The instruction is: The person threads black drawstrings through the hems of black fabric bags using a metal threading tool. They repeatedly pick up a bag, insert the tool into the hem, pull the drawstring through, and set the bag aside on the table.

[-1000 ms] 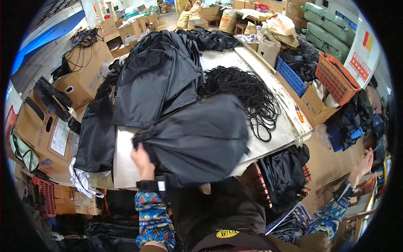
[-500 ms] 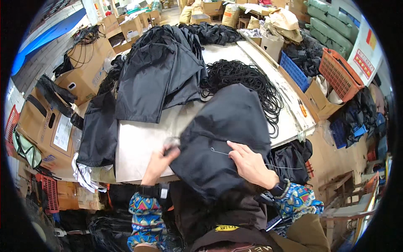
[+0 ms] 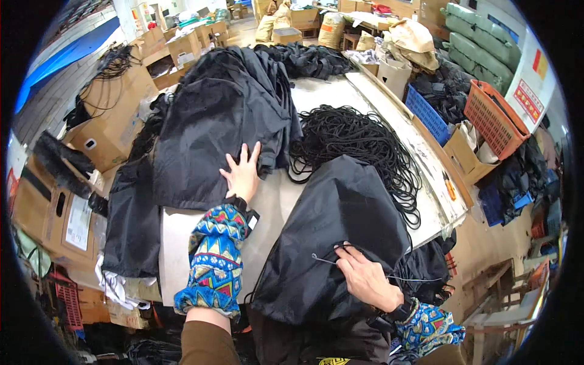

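Observation:
My left hand lies with spread fingers on the near right edge of a pile of black fabric pieces, which look like bags. Pinched in my right hand is a thin metal wire with a small loop at its left end; its other end sticks out to the right past my wrist. A dark strand shows at those fingertips, too small to make out. Beneath the right hand, one black fabric bag is spread over the table's near edge and my lap.
Coiled black cord is heaped behind the bag on the pale table. Cardboard boxes stand at the left. On the right are a blue basket, an orange basket and an orange-handled tool.
My left hand has moved from beside the near bag, forward onto the fabric pile, and its fingers have spread. The right hand keeps the wire, a little lower in view.

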{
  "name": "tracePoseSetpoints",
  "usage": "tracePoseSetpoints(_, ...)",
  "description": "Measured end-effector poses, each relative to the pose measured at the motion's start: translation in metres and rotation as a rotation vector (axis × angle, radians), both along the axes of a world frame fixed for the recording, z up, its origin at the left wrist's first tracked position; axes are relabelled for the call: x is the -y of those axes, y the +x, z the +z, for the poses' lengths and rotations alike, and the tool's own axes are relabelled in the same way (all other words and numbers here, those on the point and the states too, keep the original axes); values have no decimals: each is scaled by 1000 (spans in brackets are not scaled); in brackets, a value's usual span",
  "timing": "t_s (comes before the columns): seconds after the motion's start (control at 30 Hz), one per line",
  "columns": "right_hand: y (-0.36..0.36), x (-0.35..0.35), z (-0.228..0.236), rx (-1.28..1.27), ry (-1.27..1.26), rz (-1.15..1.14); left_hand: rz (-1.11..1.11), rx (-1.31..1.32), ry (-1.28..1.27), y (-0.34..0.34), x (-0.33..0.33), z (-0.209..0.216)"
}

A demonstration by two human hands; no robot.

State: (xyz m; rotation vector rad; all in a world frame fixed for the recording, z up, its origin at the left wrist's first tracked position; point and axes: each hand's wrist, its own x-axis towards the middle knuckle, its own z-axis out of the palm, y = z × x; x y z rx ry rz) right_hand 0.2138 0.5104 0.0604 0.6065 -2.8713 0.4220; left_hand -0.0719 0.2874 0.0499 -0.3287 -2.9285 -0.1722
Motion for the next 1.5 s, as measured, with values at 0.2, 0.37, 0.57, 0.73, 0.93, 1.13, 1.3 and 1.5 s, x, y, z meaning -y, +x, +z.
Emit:
tracePoseSetpoints(0.2,-40,15,8,121,-41,72,57,66,41,-74,7,-13)
tracePoseSetpoints(0.37,-63,25,-4,116,-57,116,-300,-107,218,-35,17,21)
tracePoseSetpoints(0.57,-49,50,-8,100,-92,266,-99,1053,1366,51,2,26)
tracePoseSetpoints(0.73,-19,50,21,293,-276,185,-278,822,1270,57,11,15)
tracePoseSetpoints(0.93,-41,-50,-1,226,-945,-581,-359,709,1353,93,34,28)
tracePoseSetpoints(1.13,-95,-49,9,978,-1572,-498,-384,590,1330,114,35,48)
tracePoseSetpoints(1.3,-84,-70,-5,243,-1259,-577,-337,38,705,109,66,38)
tracePoseSetpoints(1.5,-69,-58,-13,13,-1002,-494,-272,684,1115,100,43,61)
